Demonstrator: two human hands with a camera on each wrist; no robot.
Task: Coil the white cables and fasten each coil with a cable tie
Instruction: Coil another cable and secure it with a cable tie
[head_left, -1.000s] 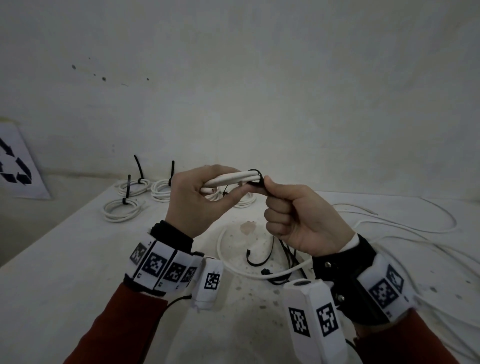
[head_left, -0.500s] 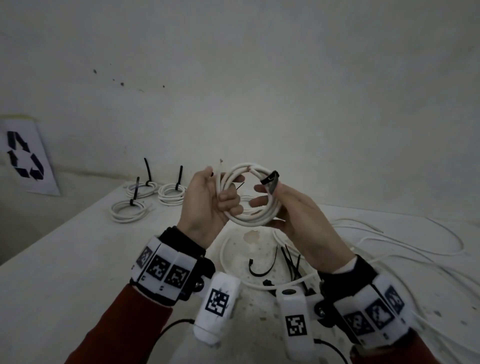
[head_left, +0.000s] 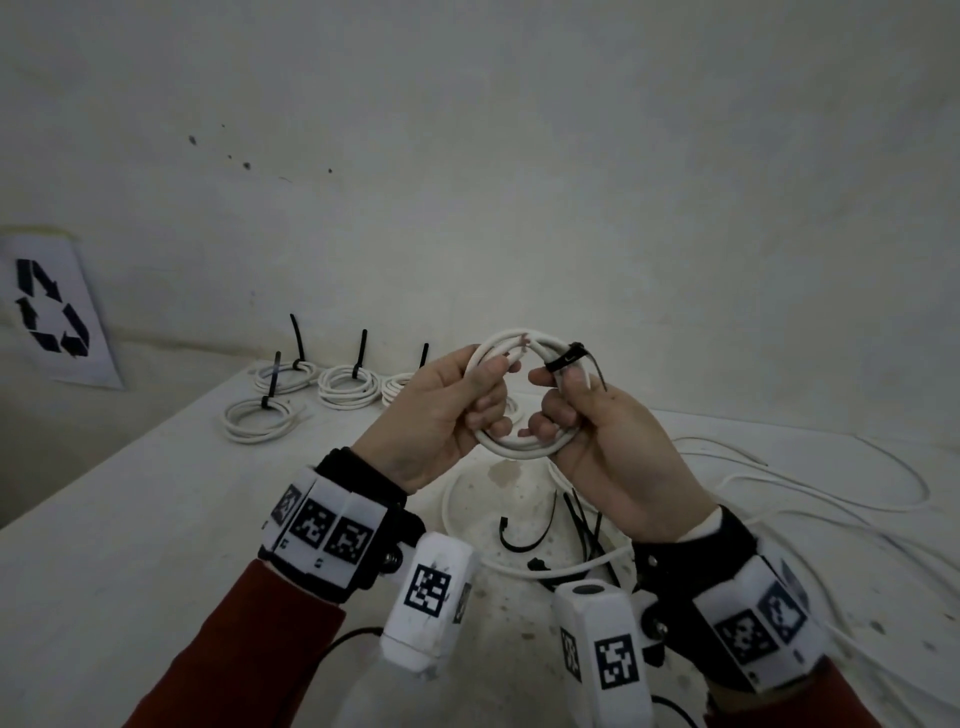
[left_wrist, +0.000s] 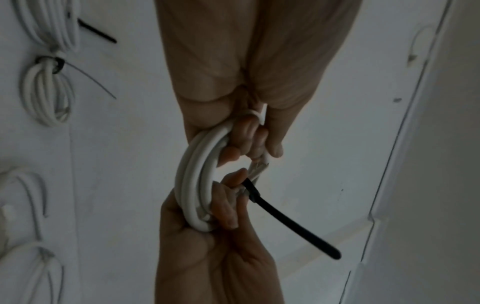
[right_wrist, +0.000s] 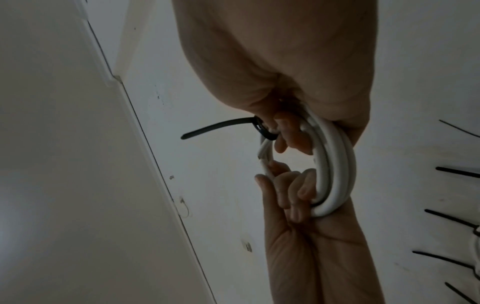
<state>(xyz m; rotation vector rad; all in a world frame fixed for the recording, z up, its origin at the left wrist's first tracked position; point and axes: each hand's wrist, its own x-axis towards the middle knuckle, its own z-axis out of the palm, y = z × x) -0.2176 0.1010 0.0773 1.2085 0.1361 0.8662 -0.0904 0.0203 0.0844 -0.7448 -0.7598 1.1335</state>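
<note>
Progress stands past the midpoint, judged from the counter: four tied coils of white round cable, each with a black tie tail upright, lie along the far left of the white counter. A fifth white cable coil is held in the air above the counter. The left hand grips its left side with curled fingers; the right hand grips its right side. A black plastic cable tie already encircles the coil near the right thumb, tail projecting free. Whether it is fully cinched cannot be told. Loose white cable and spare black cable ties lie on the counter, so further coils are still to be made.
</note>
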